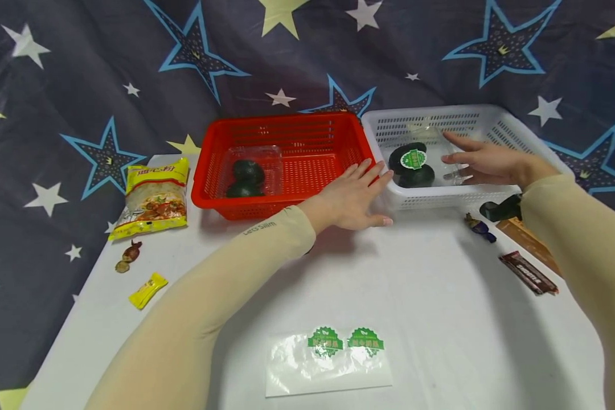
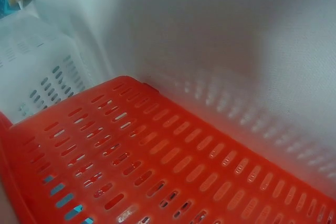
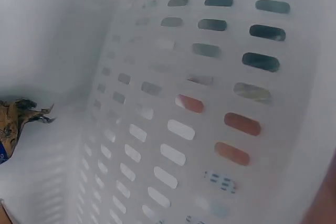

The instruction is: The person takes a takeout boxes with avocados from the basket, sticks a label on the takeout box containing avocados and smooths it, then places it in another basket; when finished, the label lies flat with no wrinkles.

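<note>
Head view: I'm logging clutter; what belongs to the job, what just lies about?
Likely the job:
- left hand
- right hand
- red basket
- white basket
- stickered pack
- plain pack
- sticker sheet

Likely just lying about:
- yellow bag
- yellow sweet
- reddish sweet
- dark-blue sweet
- brown bar
- brown item

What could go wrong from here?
1. The right hand might tip the clear plastic container in the white perforated plastic basket, shifting its dark green rounded contents.
2. The left hand, at the baskets' adjoining corners, could nudge the red perforated plastic basket.
3. The beige left sleeve might brush the glossy white sheet with green labels nearby.
</note>
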A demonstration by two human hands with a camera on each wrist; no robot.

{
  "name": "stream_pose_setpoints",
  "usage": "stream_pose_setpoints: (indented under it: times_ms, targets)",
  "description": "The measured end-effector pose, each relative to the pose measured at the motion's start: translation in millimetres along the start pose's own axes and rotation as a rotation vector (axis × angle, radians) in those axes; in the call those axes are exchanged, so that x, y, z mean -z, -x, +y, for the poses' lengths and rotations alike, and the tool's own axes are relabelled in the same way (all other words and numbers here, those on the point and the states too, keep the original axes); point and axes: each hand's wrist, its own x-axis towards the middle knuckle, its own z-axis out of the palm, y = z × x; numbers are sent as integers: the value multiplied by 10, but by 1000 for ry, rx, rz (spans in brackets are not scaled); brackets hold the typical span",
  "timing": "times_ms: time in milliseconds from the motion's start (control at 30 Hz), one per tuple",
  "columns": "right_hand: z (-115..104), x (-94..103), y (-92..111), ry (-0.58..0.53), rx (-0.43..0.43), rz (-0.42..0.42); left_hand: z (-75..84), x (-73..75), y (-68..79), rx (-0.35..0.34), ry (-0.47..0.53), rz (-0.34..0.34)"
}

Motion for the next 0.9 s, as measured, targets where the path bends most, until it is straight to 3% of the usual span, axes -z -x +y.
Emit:
stream_pose_setpoints:
  times_ms: [133,600,900]
  targets:
    - [21,11,-26,28,-26,-27,1,0,-2,-3,-12,3]
    - [22,-24,-122,332,-79,-9,4,-9,-10,1,-8,-2]
    - [11,-66,-130,396,-75,-14,1,-1,-18,0,-18,-2]
